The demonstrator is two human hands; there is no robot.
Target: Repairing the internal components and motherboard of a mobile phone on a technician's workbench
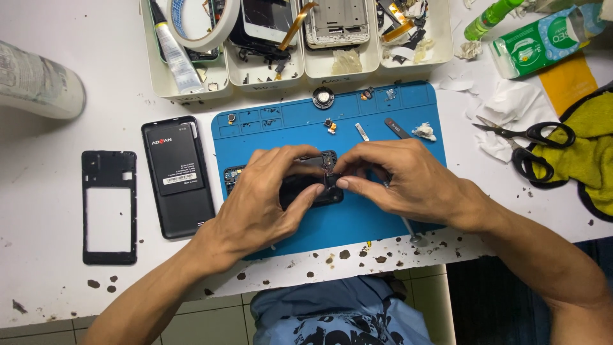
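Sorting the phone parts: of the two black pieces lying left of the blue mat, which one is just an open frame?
The far-left frame: white table shows through its big rectangular cutout. The back cover beside the mat is solid, with a label on it.

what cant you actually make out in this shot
- Head view: most of the opened phone on the blue mat, covered by the left hand and right hand.
- The small part pinched at the fingertips: too small.
- Scissors on the right: partly under the yellow cloth.
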